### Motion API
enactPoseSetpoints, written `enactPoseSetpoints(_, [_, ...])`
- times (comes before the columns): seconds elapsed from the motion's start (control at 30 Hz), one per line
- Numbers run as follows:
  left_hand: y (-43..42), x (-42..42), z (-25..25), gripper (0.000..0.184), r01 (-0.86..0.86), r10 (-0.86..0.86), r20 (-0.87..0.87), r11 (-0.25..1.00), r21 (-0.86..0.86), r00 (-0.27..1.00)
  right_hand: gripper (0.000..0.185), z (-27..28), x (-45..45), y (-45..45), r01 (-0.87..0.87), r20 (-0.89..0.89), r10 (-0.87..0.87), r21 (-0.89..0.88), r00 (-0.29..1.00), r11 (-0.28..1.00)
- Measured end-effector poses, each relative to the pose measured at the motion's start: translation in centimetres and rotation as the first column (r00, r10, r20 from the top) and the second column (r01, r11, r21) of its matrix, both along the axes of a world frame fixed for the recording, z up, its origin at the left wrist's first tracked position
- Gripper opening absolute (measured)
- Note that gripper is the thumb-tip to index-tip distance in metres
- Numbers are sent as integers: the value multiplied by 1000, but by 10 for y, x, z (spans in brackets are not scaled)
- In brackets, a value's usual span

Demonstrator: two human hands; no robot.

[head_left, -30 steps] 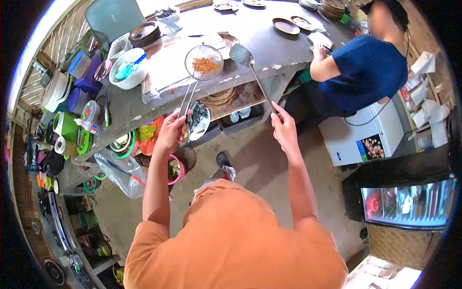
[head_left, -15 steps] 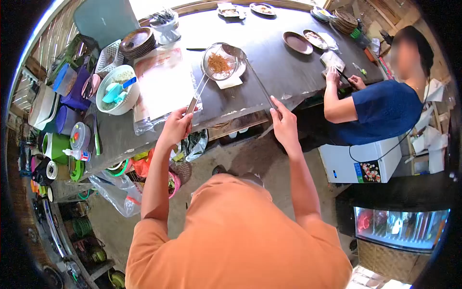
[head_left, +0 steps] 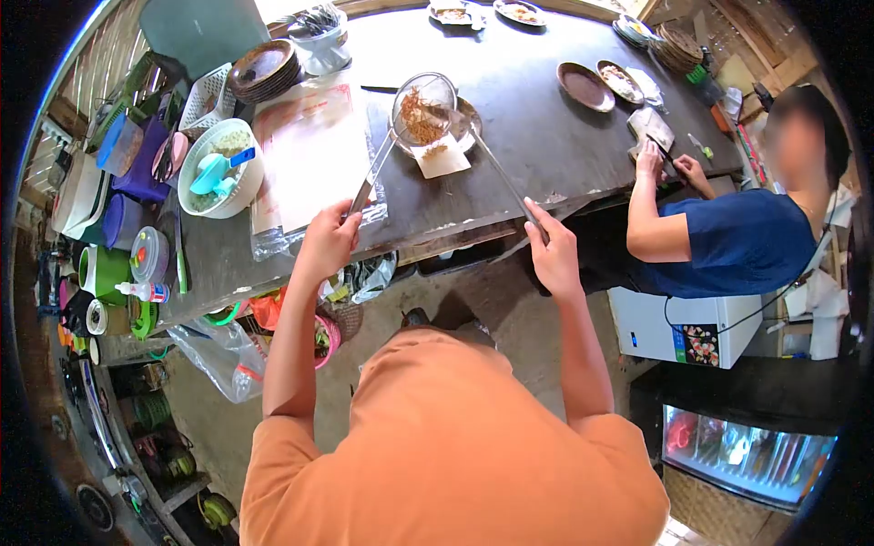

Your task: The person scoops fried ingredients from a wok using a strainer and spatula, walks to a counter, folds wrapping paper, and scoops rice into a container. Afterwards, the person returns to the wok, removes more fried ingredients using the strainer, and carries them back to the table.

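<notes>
My left hand (head_left: 330, 238) is closed round the handle of a wire strainer (head_left: 424, 91), which is tilted over the counter with brown fried shreds in it. My right hand (head_left: 553, 244) grips the long handle of a metal spatula (head_left: 503, 171); its blade is at the strainer's mouth, against the shreds. Beneath the strainer is a plate (head_left: 470, 127), partly hidden, and a white paper (head_left: 443, 160) with some brown shreds on it lies over the plate's near edge.
A person in dark blue (head_left: 742, 241) holds a knife at a white board (head_left: 652, 130) on the right. On the dark counter (head_left: 510, 100) stand a white bowl (head_left: 221, 168), stacked brown plates (head_left: 264, 70) and a brown plate (head_left: 585, 87). Plastic containers crowd the left end.
The strainer has moved out over the plate and tipped, with its shreds shifting toward the rim. The spatula has come from the right to the strainer. Some shreds now lie on the paper.
</notes>
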State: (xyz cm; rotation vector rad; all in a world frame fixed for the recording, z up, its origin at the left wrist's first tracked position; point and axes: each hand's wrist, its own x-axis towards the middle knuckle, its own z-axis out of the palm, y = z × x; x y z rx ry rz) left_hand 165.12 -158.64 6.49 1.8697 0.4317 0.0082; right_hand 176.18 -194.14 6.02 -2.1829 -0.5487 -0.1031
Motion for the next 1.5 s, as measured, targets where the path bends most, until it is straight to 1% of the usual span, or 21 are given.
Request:
enactPoseSetpoints(0.07, [-3, -2, 6, 29, -11, 11, -25, 1000, 15, 1000, 37, 8, 4, 8, 30, -27, -31, -27, 999, 999])
enactPoseSetpoints(0.1, [-4, -2, 7, 29, -10, 10, -29, 1000, 14, 1000, 37, 3, 7, 9, 31, -30, -32, -28, 999, 999])
enactPoseSetpoints(0.17, [-5, -1, 8, 28, -10, 10, -34, 1000, 7, 999, 37, -9, 12, 12, -6, 184, 10, -23, 983, 1000])
enactPoseSetpoints(0.2, [-5, -1, 5, 28, -12, 12, -33, 1000, 8, 999, 37, -7, 11, 11, -8, 185, 12, -22, 983, 1000])
enactPoseSetpoints(0.27, [-3, 0, -4, 28, -26, 25, 27, 999, 34, 999, 37, -1, 3, 9, -11, 83, 19, -87, 996, 996])
enactPoseSetpoints(0.4, [1, 2, 1, 28, -33, 31, 32, 998, 55, 999, 38, -7, -2, 1, -19, 75, 27, -114, 997, 993])
enactPoseSetpoints(0.47, [1, 4, 6, 29, -23, 25, -14, 996, 86, 1000, 38, -8, -1, 0, -14, 117, 25, -87, 993, 996])
enactPoseSetpoints(0.5, [1, 4, 5, 29, -23, 24, -14, 996, 86, 1000, 38, -7, 1, 1, -14, 117, 24, -87, 993, 996])
enactPoseSetpoints(0.57, [1, 4, 4, 29, -13, 15, -21, 993, 114, 1000, 39, -4, 5, 6, 1, 186, 6, -39, 982, 999])
enactPoseSetpoints(0.7, [-2, 3, 5, 29, -4, 4, 2, 994, 109, 1000, 39, -2, 8, 18, 33, 203, -30, -15, 979, 999])
enactPoseSetpoints(0.8, [-4, 3, 2, 33, 17, -19, 15, 997, 79, 1000, 39, -1, 5, 21, 47, 157, -37, -60, 987, 997])
enactPoseSetpoints(0.87, [-4, 2, 5, 29, 10, -10, 3, 997, 73, 1000, 39, -10, 5, 19, 39, 229, -15, -102, 973, 994])
enactPoseSetpoints(0.97, [-5, 2, 7, 30, -2, 4, -20, 995, 98, 1000, 41, -8, 3, 11, 1, 189, 25, -135, 982, 991])
enactPoseSetpoints(1.1, [-3, 2, 3, 30, -9, 10, -12, 997, 71, 1000, 41, -10, -1, 5, -21, 205, 49, -133, 978, 991])
enactPoseSetpoints(1.17, [-2, 2, -1, 31, -13, 13, -3, 998, 62, 1000, 42, -6, -2, 5, 15, 207, 8, -107, 978, 994])
enactPoseSetpoints(1.3, [-2, 2, -3, 31, 2, -3, 9, 998, 61, 1000, 42, -4, 2, 9, 59, 257, -24, -131, 966, 990])
enactPoseSetpoints(1.37, [-1, 2, -4, 30, 4, -5, 25, 998, 59, 1000, 41, -6, 2, 10, 46, 211, -9, -174, 977, 984])
enactPoseSetpoints(1.5, [3, 3, -11, 32, 31, -34, 32, 993, 111, 999, 42, -12, -6, 6, -7, 179, 37, -163, 983, 987])
